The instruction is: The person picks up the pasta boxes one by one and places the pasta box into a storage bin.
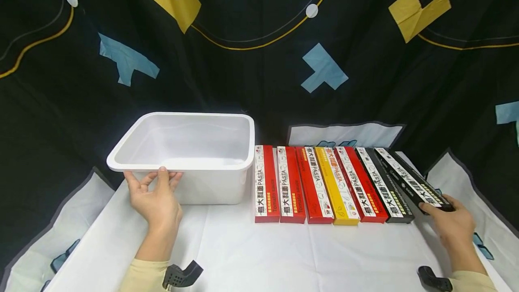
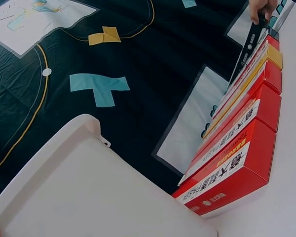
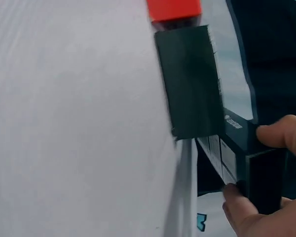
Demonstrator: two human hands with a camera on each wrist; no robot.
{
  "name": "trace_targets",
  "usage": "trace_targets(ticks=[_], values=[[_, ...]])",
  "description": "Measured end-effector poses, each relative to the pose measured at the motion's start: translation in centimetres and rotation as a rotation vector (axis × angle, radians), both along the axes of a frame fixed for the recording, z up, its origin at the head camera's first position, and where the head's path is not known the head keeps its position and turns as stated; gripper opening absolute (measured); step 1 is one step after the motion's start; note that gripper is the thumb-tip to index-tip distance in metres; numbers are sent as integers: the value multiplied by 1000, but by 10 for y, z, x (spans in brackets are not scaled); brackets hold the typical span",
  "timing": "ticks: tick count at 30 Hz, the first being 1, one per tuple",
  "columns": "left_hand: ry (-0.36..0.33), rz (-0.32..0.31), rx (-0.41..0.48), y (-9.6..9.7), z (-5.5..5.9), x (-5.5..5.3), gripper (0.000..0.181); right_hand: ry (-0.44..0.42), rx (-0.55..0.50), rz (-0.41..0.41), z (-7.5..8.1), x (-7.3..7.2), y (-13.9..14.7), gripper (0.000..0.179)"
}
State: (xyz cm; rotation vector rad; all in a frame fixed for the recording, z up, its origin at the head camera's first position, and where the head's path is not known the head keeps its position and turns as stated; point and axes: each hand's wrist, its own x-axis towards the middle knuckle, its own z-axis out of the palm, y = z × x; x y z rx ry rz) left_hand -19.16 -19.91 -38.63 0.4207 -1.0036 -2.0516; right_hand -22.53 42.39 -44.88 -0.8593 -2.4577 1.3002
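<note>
A white plastic tub (image 1: 211, 188) stands left of the middle of the table, with bare walls inside. My left hand (image 1: 156, 195) grips its front rim, a fingertip showing over the edge. At the right end of a row of pasta boxes, my right hand (image 1: 454, 222) holds a black pasta box (image 1: 409, 177) by its near end. In the right wrist view the thumb lies on one face of this black box (image 3: 237, 133) and fingers on another; the box is tilted. Next to it lies another black pasta box (image 1: 383, 184).
Left of the black boxes, the row continues with red pasta boxes (image 1: 272, 184) and one yellow pasta box (image 1: 337, 186). The leftmost red box is close to the tub's right side. A white cloth (image 1: 259, 256) covers the table; a black curtain (image 1: 227, 80) hangs behind it.
</note>
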Motion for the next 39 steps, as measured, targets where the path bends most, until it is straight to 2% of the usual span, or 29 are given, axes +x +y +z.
trace_targets(ticks=[4,9,12,18,20,25,33,37,39], values=[[0,-12,1,-1,1,2,95,85,-179,-96,12,0,-2,85],[6,-18,-6,0,5,5,95,193,-345,-173,26,3,-6,84],[16,-16,-9,1,7,6,95,237,-366,-205,32,5,-7,84],[34,-4,-21,2,8,7,94,259,-335,-266,47,7,-14,84],[31,0,-25,1,8,7,94,291,-342,-255,55,6,-20,83],[17,8,-31,0,6,7,93,406,-394,-133,78,6,-39,79],[-15,0,-32,1,3,10,93,574,-469,223,106,13,-72,72],[-26,-12,-44,3,2,12,93,632,-498,394,116,16,-91,65],[-24,-15,-53,4,1,12,93,642,-505,453,121,17,-102,62]])
